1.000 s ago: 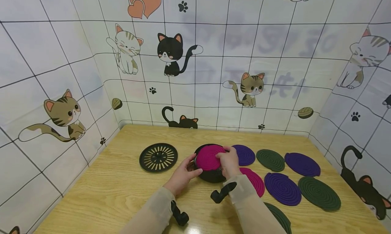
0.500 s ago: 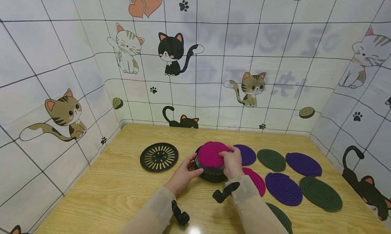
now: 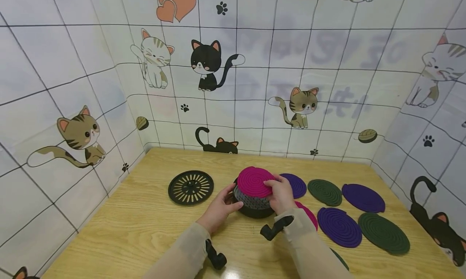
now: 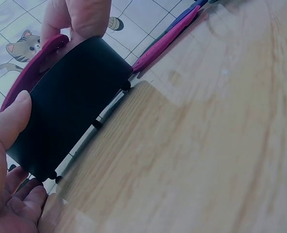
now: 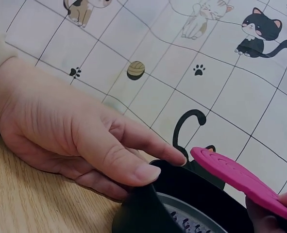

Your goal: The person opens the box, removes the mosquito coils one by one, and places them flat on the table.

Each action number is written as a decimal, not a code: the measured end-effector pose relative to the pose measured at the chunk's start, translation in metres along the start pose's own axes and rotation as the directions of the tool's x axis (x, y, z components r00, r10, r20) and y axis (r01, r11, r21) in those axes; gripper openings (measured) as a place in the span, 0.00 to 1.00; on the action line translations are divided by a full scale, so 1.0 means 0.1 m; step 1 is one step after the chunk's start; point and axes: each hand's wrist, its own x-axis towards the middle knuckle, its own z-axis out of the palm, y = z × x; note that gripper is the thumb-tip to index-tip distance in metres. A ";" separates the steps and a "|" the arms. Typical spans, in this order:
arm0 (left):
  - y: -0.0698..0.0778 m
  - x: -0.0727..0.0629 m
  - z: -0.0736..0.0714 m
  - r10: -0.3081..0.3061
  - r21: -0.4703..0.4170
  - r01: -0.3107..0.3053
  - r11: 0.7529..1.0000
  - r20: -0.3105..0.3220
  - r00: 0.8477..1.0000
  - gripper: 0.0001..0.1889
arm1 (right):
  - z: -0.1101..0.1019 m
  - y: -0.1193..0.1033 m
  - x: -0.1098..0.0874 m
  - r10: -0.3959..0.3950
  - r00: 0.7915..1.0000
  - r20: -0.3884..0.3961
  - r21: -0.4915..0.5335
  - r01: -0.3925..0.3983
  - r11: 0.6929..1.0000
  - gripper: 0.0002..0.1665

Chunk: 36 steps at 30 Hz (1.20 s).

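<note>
A pink mosquito coil (image 3: 255, 182) is pinched at its right side by my right hand (image 3: 282, 194). It is tilted over the mouth of a round black coil holder (image 3: 256, 212), and part of the holder's grey textured inside (image 3: 253, 201) shows below it. My left hand (image 3: 217, 209) grips the holder's left side, thumb at the rim and fingers around the wall. In the left wrist view the holder's dark wall (image 4: 73, 107) and its short feet (image 4: 97, 123) appear. The right wrist view shows the coil (image 5: 245, 182) raised above the rim.
A black slotted lid (image 3: 191, 187) lies on the wooden table (image 3: 120, 230) to the left. Several purple coils (image 3: 339, 226) and green coils (image 3: 384, 233) lie to the right. Another pink coil (image 3: 308, 215) is partly hidden by my right forearm. Cat-patterned cloth walls surround the table.
My right hand has lifted the pink coil up and slightly right, so more of the holder's grey inside shows. My left hand has kept its place on the holder.
</note>
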 end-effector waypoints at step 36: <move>-0.06 0.03 0.10 -0.005 0.019 0.005 1.000 -0.012 1.000 0.40 | -1.54 -0.61 -0.38 0.084 0.975 0.207 -0.095 -0.066 0.993 0.21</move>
